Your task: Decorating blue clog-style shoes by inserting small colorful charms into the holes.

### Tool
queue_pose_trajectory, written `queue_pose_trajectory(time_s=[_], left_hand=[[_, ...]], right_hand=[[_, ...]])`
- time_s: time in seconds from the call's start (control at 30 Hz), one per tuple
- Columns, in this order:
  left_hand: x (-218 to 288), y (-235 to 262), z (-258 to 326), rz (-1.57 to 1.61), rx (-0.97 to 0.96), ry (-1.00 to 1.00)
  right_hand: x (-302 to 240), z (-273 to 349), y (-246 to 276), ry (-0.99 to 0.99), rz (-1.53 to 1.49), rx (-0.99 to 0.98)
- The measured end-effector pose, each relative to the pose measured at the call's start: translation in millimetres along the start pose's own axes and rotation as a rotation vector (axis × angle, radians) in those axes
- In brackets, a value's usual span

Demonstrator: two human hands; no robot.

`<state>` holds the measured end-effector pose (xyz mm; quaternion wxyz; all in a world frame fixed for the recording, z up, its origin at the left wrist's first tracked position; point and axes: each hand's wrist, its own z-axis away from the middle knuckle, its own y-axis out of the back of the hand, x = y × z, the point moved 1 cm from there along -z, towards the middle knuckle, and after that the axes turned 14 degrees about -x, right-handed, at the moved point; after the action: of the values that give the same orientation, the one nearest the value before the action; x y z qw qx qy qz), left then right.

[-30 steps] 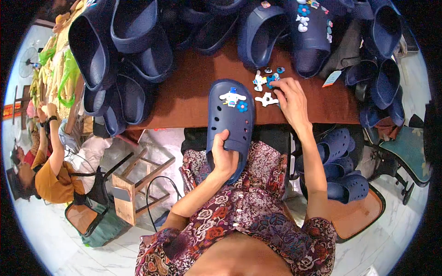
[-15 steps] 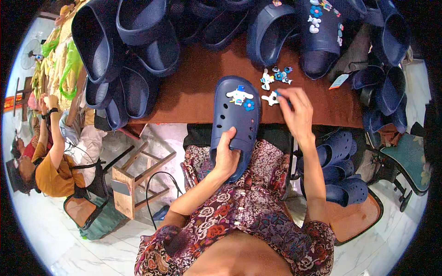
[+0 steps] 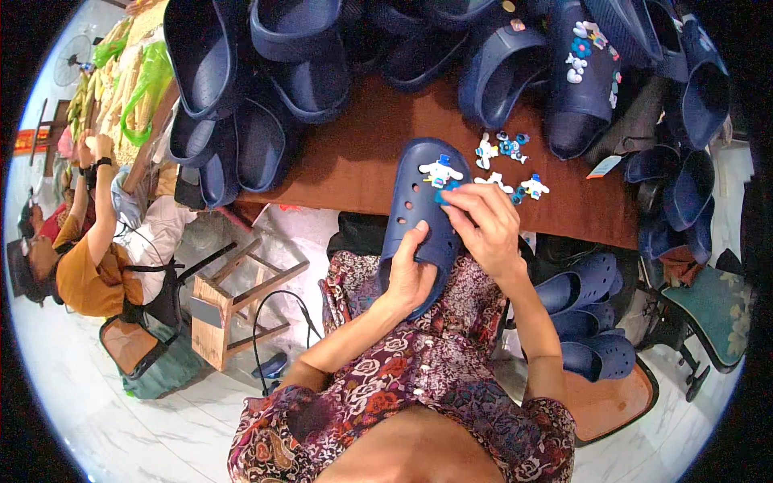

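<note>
Two hands on one navy clog at the desk's near edge.
Left hand [image 3: 411,278] grips the clog [image 3: 425,213] from below; right hand [image 3: 483,225], off the loose charms [image 3: 507,165] since a second ago, has fingers [image 3: 455,200] pinching a blue charm [image 3: 441,193] against the clog's top.

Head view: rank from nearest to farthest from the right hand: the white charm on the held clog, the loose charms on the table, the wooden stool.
From the right hand:
1. White charm on the held clog, just above the fingertips.
2. Loose charms on the brown table, up and slightly right.
3. Wooden stool, far left on the floor.
</note>
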<state>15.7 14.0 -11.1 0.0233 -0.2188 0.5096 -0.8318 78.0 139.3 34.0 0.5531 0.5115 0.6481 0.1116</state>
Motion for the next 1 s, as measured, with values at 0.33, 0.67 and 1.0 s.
queue_pose_trajectory(time_s=[0.33, 0.67, 1.0], left_hand=[[2, 3, -4, 0.094, -0.101, -0.011], [1, -1, 0, -0.017, -0.069, -0.003], [-13, -8, 17, -0.337, -0.066, -0.023]], right_hand=[[12, -31, -12, 0.263, 0.245, -0.211], [5, -40, -4, 0.018, -0.094, -0.315], [-8, -47, 31, -0.126, -0.142, -0.487]])
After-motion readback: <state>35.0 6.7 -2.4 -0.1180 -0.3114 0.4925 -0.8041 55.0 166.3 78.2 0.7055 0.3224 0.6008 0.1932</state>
